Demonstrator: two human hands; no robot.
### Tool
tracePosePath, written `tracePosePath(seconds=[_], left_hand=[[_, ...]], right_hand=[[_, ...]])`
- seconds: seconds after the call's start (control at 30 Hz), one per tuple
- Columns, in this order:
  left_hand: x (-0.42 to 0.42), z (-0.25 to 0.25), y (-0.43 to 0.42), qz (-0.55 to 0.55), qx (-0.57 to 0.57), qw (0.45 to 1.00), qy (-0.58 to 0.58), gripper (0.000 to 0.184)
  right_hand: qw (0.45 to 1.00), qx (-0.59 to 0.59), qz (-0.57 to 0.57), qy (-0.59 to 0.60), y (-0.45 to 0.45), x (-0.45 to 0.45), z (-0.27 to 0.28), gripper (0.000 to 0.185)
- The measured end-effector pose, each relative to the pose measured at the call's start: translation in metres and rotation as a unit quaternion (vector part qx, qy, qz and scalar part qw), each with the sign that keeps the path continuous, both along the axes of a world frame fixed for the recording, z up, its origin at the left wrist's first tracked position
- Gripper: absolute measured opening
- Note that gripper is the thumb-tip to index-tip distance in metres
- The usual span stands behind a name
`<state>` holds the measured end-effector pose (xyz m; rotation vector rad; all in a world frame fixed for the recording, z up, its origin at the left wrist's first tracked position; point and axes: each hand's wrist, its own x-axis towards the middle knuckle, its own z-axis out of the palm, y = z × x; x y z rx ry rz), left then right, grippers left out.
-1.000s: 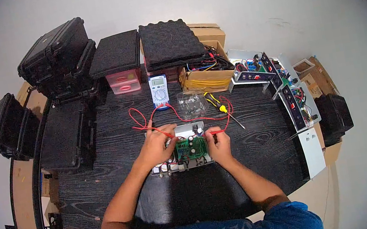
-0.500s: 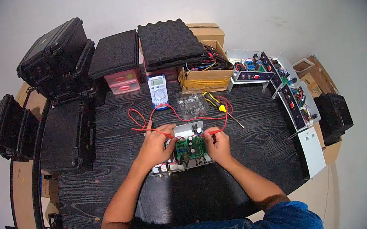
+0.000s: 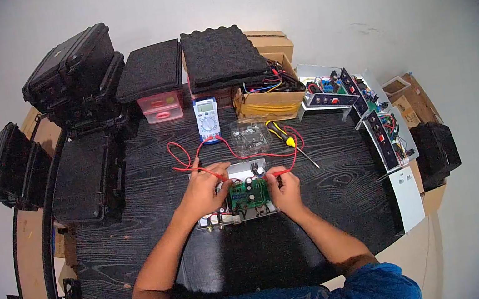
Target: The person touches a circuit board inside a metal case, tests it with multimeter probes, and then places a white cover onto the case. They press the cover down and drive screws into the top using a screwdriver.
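Pale grey wall (image 3: 317, 9) stands behind a black, wood-grained bench (image 3: 339, 215) lined with black hard-shell plastic cases (image 3: 86, 172) on the left and opened electronic units with dark front panels (image 3: 382, 138) on the right. Near the bench's front edge, between the person's two hands, lies a shallow, light-coloured metal casing (image 3: 242, 170) with a green circuit board (image 3: 248, 194) inside.

The left hand (image 3: 201, 192) appears closed around a slim red test probe (image 3: 220, 177) at the casing's upper left, its index finger stretched away. The right hand (image 3: 285, 189) pinches a second red test probe (image 3: 279, 172) at the board's right side. Both tips are too small to tell whether they touch anything.

Red leads run up to a white-and-blue digital multimeter (image 3: 208, 123), whose reading is illegible. A yellow-and-black screwdriver (image 3: 280, 133) lies beside a clear plastic container of small metal parts (image 3: 250, 137).

As for progress, the casing is open, the leads are plugged in and both probes are in hand, so probing looks under way; how much checking remains cannot be told. Closing the casing is not yet done.
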<state>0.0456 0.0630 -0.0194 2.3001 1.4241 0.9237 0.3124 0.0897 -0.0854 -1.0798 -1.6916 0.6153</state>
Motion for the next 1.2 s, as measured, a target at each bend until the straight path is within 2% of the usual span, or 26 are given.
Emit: tracePosePath(seconds=[0.03, 0.13, 0.23, 0.33, 0.63, 1.0, 1.1, 1.2], left_hand=[[0.0013, -0.0002, -0.0002, 0.003, 0.007, 1.0, -0.015, 0.008], [-0.0028, -0.001, 0.0014, -0.006, -0.001, 0.999, 0.042, 0.027], [-0.0018, 0.0022, 0.0002, -0.011, -0.009, 1.0, 0.028, 0.028], [-0.0016, 0.006, 0.0013, -0.007, -0.028, 0.999, 0.028, 0.026], [-0.0014, 0.0013, 0.0023, -0.012, 0.011, 0.999, -0.037, 0.009], [-0.0022, 0.0001, 0.0019, -0.014, 0.015, 0.999, -0.034, 0.01], [-0.0023, -0.0004, 0.0019, -0.011, 0.009, 0.999, -0.033, 0.01], [-0.0032, 0.0002, 0.0019, -0.016, 0.007, 0.999, -0.034, 0.009]], right_hand=[[1.0, -0.004, 0.0, 0.004, -0.0002, -0.0001, -0.0004, 0.012], [1.0, -0.012, 0.001, 0.01, -0.0002, -0.0007, -0.0013, 0.012], [1.0, -0.006, -0.002, 0.007, -0.0008, -0.0007, 0.0002, 0.012], [1.0, -0.004, -0.008, 0.007, -0.0009, -0.0006, 0.0008, 0.013], [1.0, 0.007, -0.015, 0.019, 0.0003, -0.0017, -0.0015, 0.014], [1.0, 0.004, -0.014, 0.01, 0.0016, -0.0006, -0.0036, 0.013], [0.999, 0.048, -0.023, 0.003, 0.003, -0.0019, -0.0049, 0.012], [1.0, 0.008, -0.028, 0.006, 0.0008, -0.0024, -0.0032, 0.011]])
